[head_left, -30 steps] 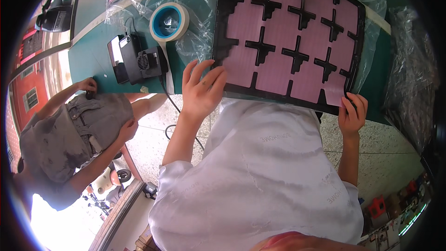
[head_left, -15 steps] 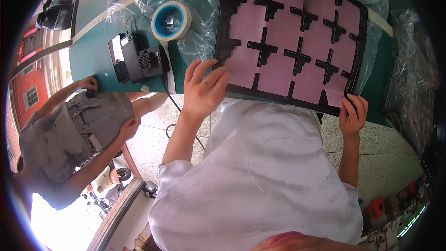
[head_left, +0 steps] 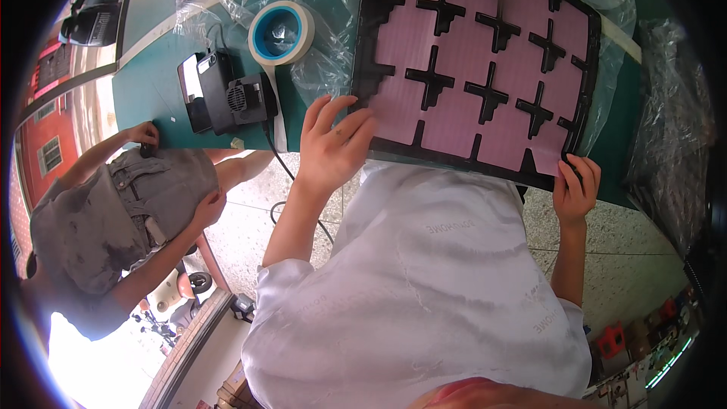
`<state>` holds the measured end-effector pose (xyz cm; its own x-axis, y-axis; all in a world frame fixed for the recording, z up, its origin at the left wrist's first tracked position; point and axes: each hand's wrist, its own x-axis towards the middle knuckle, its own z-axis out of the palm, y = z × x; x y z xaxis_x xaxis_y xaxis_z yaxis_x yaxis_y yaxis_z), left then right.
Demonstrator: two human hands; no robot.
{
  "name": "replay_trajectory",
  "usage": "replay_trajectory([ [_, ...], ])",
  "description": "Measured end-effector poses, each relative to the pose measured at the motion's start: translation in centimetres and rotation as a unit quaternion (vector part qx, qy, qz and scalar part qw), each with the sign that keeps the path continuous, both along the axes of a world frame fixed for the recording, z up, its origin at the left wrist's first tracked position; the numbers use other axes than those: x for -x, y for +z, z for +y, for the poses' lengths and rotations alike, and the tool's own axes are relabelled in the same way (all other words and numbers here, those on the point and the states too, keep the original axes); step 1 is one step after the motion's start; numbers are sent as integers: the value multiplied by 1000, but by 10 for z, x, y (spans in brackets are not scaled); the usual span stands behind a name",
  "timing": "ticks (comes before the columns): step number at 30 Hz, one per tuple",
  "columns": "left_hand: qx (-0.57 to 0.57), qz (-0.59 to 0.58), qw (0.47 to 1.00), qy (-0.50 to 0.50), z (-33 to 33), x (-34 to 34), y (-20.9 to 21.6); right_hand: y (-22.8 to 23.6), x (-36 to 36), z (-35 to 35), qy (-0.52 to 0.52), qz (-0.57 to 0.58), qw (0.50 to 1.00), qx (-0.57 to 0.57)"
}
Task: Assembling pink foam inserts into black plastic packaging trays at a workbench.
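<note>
My left hand (head_left: 337,138) touches the left side of a black divider tray (head_left: 485,94) with its fingertips; my right hand (head_left: 576,185) curls at its near right corner. Whether either grips, I cannot tell. Pink sheeting (head_left: 462,53) fills the tray, which lies at the table's (head_left: 151,95) near edge, right of a tape roll (head_left: 305,42).

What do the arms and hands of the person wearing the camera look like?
The left hand and right hand are ungloved, and both forearms are bare. A small dark mark shows on the left hand, near the knuckles. The short sleeves belong to a grey-streaked whitish shirt with faint lettering.
</note>
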<state>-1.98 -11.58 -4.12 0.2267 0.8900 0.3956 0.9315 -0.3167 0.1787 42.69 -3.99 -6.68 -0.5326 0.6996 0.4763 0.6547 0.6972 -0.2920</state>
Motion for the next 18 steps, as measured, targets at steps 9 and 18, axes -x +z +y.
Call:
replay_trajectory([
  [9,9,4,1000,-3,1,0,2,0,1,1,0,-2,1000,-1],
  [18,28,6,1000,-8,2,1,4,1,1,0,0,-6,1000,-3],
])
